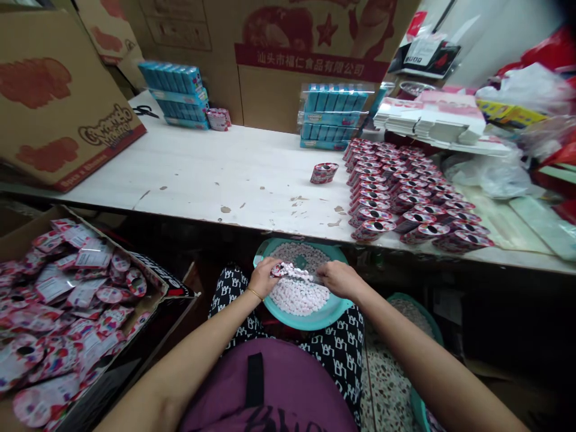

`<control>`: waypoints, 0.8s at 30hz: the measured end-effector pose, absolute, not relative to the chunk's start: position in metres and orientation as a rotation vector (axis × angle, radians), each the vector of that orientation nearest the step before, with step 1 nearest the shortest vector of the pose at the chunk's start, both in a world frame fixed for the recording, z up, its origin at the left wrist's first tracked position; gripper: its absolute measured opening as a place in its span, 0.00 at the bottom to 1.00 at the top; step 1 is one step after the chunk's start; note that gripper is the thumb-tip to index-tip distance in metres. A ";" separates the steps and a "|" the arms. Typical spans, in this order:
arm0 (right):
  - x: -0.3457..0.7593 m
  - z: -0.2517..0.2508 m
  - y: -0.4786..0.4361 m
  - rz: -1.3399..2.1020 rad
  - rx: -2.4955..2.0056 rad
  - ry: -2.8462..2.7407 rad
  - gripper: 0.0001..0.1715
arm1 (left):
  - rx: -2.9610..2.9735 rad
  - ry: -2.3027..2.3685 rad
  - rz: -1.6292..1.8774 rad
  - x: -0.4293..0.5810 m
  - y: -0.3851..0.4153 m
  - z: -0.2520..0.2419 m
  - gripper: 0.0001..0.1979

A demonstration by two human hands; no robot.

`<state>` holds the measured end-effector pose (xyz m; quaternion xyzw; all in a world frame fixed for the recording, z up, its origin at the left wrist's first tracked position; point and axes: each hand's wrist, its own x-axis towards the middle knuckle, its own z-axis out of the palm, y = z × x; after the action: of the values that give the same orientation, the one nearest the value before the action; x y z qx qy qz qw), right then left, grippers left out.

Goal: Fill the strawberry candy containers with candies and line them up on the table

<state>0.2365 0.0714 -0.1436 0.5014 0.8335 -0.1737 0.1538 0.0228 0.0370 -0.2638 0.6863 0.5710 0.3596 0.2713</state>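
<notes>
Your chipped white table (189, 174) carries rows of oval packets (408, 201), two stacks of wrapped blue boxes (333, 114) and a Caramelo carton (58, 108).

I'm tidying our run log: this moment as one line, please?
left hand: holding small packet; right hand: holding likely scoop, partly hidden; sweets: between hands, in bowl below; table: upright packets at right
</notes>
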 end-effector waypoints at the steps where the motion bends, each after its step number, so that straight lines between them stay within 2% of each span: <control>1: 0.236 -0.143 0.071 -0.487 1.436 2.380 0.14 | 1.851 1.536 0.966 0.022 0.037 -0.264 0.19; 17: 0.251 -0.144 0.056 -0.435 1.501 2.341 0.15 | 1.790 1.424 0.960 0.018 0.043 -0.264 0.18; 24: 0.272 -0.162 0.050 -0.653 1.558 2.367 0.15 | 1.742 1.430 1.018 0.011 0.041 -0.254 0.18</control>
<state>0.2720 0.0498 -0.1616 0.5321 0.8084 -0.2232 0.1167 0.0114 0.0412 -0.2538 0.6655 0.5462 0.3889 0.3279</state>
